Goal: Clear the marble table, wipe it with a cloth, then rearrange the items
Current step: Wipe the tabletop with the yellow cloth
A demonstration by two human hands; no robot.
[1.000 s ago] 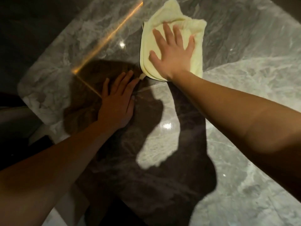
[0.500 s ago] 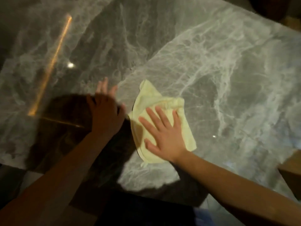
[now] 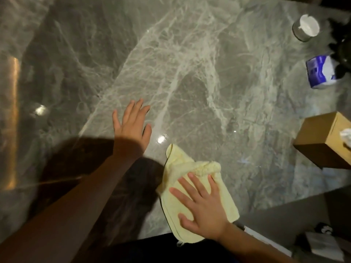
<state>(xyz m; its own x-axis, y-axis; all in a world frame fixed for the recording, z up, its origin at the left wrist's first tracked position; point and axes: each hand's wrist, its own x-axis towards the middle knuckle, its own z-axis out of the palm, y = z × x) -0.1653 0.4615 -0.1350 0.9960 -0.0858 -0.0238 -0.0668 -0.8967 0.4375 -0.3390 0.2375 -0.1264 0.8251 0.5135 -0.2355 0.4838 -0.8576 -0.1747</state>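
Right hand (image 3: 204, 209): we press it flat, fingers spread, on yellow cloth (image 3: 191, 188).
Left hand (image 3: 132, 126): fingers apart on marble table (image 3: 190, 63).

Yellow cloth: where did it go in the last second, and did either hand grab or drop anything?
The right hand swept the yellow cloth back across the marble table to its near edge, past the left hand. Nothing was grabbed or let go. Unchanged: right palm flat on the cloth, left hand spread open.
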